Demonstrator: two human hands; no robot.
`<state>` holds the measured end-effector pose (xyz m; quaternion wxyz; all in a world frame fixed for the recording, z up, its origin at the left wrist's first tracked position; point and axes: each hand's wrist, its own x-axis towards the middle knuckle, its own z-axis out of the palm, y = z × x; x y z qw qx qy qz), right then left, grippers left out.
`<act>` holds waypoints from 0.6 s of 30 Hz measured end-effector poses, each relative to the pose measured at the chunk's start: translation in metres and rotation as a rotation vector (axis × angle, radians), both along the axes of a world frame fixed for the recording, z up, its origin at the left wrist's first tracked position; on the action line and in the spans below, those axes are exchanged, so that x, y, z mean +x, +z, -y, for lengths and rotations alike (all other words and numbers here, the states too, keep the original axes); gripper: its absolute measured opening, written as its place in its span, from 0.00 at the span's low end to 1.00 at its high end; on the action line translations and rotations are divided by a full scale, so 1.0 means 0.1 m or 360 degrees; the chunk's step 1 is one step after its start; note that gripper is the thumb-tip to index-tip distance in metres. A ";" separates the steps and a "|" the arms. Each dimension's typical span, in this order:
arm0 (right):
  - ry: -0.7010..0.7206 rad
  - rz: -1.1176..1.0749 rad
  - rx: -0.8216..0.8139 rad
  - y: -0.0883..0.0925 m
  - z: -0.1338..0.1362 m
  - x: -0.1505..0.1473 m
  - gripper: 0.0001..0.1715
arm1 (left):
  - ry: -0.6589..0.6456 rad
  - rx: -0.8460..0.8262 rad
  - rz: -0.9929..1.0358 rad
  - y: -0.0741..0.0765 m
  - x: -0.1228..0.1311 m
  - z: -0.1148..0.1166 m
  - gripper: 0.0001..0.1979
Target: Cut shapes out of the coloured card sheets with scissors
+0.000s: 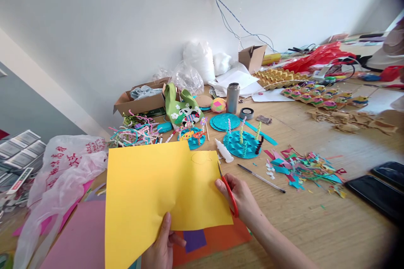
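A large sheet of yellow paper (pixel 142 185) is held up by my left hand (pixel 162 239), thumb on its face and fingers behind its lower edge. A fish-like outline is drawn in thin line near its upper right, beside a notch in the top edge. In my right hand (pixel 238 195) are red-handled scissors (pixel 227 191), their blades pointing up at the paper's right edge. Whether the blades are parted is hard to make out. Under the yellow paper lie orange paper (pixel 221 241) and a small purple piece (pixel 194 240).
Behind the paper stand a blue disc with pipe-cleaner pieces (pixel 241 145), a white glue bottle (pixel 224 151) and a metal flask (pixel 232 98). A pen (pixel 261 178), paper scraps (pixel 303 168) and phones (pixel 372 195) lie right. Pink paper (pixel 75 235) and a plastic bag (pixel 59 176) are left.
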<state>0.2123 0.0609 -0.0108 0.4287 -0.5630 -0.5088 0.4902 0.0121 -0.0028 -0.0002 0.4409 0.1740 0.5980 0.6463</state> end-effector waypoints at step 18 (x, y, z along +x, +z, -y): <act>0.0081 -0.0058 -0.0049 0.03 0.02 -0.02 0.29 | -0.0028 0.0018 0.0009 0.01 -0.03 -0.01 0.37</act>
